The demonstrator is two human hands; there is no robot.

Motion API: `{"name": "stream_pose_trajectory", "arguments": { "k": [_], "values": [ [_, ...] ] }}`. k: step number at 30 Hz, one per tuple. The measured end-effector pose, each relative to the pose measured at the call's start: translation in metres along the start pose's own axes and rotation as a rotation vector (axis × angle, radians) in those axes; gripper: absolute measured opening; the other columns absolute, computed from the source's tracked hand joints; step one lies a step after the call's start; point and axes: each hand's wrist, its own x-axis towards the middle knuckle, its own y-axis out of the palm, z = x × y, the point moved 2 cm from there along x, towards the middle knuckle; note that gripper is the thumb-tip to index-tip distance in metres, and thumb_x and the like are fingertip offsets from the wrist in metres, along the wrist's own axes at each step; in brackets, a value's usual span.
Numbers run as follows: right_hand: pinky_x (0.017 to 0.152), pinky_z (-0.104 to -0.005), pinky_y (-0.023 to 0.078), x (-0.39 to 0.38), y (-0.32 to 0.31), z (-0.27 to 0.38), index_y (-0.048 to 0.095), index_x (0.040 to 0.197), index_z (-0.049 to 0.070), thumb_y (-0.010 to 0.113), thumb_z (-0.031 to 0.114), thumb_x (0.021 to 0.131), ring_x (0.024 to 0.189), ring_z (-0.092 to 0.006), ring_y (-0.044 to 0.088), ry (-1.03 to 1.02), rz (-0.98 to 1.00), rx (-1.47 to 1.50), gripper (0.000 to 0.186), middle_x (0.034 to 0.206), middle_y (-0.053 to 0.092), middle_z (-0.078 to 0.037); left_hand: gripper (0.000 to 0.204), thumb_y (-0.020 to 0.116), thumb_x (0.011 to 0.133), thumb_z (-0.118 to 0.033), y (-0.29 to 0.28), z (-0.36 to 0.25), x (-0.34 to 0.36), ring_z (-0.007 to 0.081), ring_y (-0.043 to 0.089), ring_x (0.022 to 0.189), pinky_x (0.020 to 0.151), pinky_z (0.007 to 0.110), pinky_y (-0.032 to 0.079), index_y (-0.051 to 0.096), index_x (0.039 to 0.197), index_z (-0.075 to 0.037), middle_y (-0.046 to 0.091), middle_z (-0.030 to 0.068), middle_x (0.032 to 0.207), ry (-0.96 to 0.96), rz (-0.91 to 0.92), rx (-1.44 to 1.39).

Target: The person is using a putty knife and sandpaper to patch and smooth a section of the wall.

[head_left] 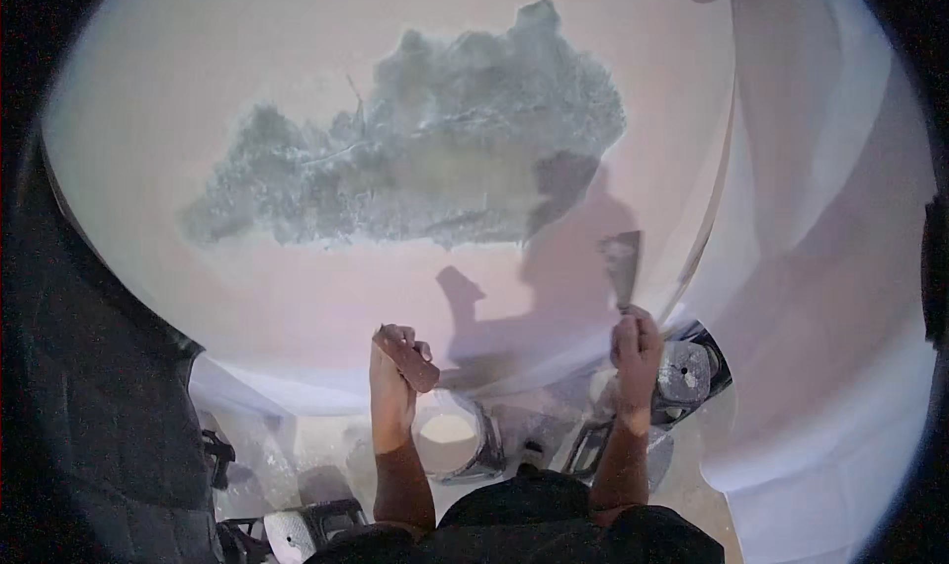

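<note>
My left hand (388,371) is closed around a reddish-brown oblong block (410,362), which could be a sanding block or sponge. My right hand (636,345) grips a putty knife (623,262) by its handle, the flat, smeared blade pointing up. Both hands are held in front of a pale pinkish wall (326,297). Above them spreads a large, ragged grey-green patch (445,159) with whitish streaks and rough edges. Whether the blade touches the wall, I cannot tell.
Below my hands stands a bucket (450,440) with creamy white contents. A splattered stool (682,371) is at the lower right, another stool (292,534) at the lower left. White sheeting (811,386) hangs to the right, a dark curtain (99,386) to the left.
</note>
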Motion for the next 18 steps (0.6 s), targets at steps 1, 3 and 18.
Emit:
{"name": "stream_pose_trajectory", "arguments": {
  "k": [1, 3, 18],
  "values": [
    [0.052, -0.0185, 0.034, -0.006, -0.01, 0.002, 0.058, 0.112, 0.0, 0.054, 0.014, 0.098, 0.06, -0.0028, 0.041, -0.043, -0.068, 0.01, 0.021, 0.073, 0.049, 0.006, 0.03, 0.048, 0.1, -0.042, -0.012, -0.004, -0.012, 0.0182, 0.054, 0.078, 0.063, 0.03, 0.045, 0.045, 0.102, -0.012, 0.045, 0.0022, 0.088, 0.022, 0.004, 0.059],
    [0.051, -0.0184, 0.032, -0.011, -0.028, -0.006, 0.058, 0.111, 0.0, 0.054, 0.015, 0.098, 0.059, -0.0024, 0.04, -0.131, -0.129, -0.101, 0.02, 0.072, 0.048, 0.006, 0.028, 0.05, 0.1, -0.039, -0.036, -0.008, -0.033, 0.0202, 0.055, 0.079, 0.069, 0.033, 0.047, 0.046, 0.103, -0.012, 0.048, 0.0034, 0.093, 0.002, -0.035, 0.034],
    [0.059, -0.0286, 0.04, -0.031, -0.071, -0.026, 0.054, 0.097, 0.001, 0.064, 0.013, 0.091, 0.066, -0.0101, 0.044, -0.185, -0.13, -0.635, 0.016, 0.073, 0.049, 0.0, 0.016, 0.063, 0.087, -0.009, -0.044, -0.056, -0.039, 0.0089, 0.049, 0.072, 0.065, 0.022, 0.043, 0.049, 0.095, -0.008, 0.049, -0.0003, 0.082, -0.018, -0.042, 0.452]
  ]
}}
